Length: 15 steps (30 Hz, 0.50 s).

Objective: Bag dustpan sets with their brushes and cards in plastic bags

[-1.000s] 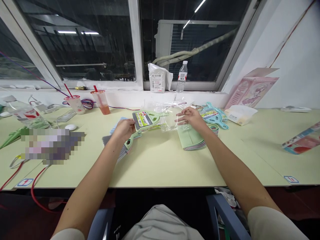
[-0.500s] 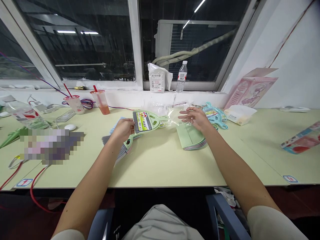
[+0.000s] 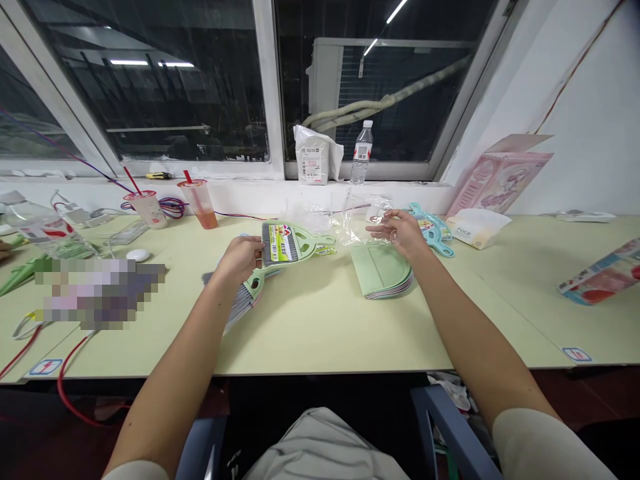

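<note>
Left of the green dustpan stack (image 3: pixel 381 272), near side: brush pile (image 3: pixel 241 303) on the pale table (image 3: pixel 320 340). Just beyond, same side, the person's left hand (image 3: pixel 241 259) pinches the bristle end of a labelled green brush set (image 3: pixel 281 243), thumb and fingers closed. At the stack's far edge, right hand (image 3: pixel 399 233): fingers loosely bent against a clear bag (image 3: pixel 353 228), can't tell if pinched. Behind stack, on sill: water bottle (image 3: pixel 362 153), white packet (image 3: pixel 312 159)
</note>
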Each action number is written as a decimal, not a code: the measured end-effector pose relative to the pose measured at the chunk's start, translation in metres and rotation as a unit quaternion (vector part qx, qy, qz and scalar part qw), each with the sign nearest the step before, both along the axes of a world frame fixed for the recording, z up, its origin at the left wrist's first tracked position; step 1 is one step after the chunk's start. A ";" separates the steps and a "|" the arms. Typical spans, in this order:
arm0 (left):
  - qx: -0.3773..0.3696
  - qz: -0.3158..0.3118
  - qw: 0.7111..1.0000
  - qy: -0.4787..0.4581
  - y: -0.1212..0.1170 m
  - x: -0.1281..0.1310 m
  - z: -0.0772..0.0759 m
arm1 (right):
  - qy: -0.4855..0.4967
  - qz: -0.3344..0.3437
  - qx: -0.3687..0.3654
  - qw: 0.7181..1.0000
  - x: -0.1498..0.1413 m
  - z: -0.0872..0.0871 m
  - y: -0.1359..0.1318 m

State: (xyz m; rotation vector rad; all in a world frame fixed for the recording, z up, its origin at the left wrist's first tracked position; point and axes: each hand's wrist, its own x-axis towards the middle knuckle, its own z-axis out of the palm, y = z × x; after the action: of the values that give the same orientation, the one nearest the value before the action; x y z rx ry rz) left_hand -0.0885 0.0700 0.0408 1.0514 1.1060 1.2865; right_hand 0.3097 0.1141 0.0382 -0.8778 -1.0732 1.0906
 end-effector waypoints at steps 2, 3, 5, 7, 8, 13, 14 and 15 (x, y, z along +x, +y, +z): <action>0.005 0.009 1.000 -0.001 -0.002 0.003 0.002 | -0.009 0.001 -0.001 1.000 -0.003 0.001 -0.002; 0.008 0.014 1.000 0.001 -0.004 0.004 0.004 | -0.015 0.003 -0.002 1.000 -0.004 0.001 -0.003; 0.012 0.027 1.000 0.005 -0.007 0.008 0.008 | -0.030 0.007 -0.003 1.000 -0.009 0.002 -0.006; 0.016 0.042 0.999 0.005 -0.011 0.011 0.011 | -0.043 0.012 -0.005 0.999 -0.012 0.003 -0.008; 0.020 0.047 0.999 0.002 -0.012 0.012 0.012 | -0.049 0.013 -0.004 0.999 -0.014 0.003 -0.008; 0.029 0.053 0.998 -0.024 -0.012 0.017 0.012 | -0.072 0.033 0.005 0.997 -0.022 -0.001 -0.009; 0.030 0.050 0.998 -0.030 -0.012 0.018 0.011 | -0.076 0.039 0.006 0.996 -0.024 -0.001 -0.009; 0.030 0.046 0.998 -0.036 -0.011 0.019 0.009 | -0.081 0.043 0.008 0.996 -0.026 -0.002 -0.010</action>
State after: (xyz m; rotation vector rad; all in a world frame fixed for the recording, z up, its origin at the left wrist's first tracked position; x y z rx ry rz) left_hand -0.0693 0.0591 0.0501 1.0005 1.0786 1.4272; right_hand 0.2837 0.1042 0.0361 -0.9253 -1.2623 1.0944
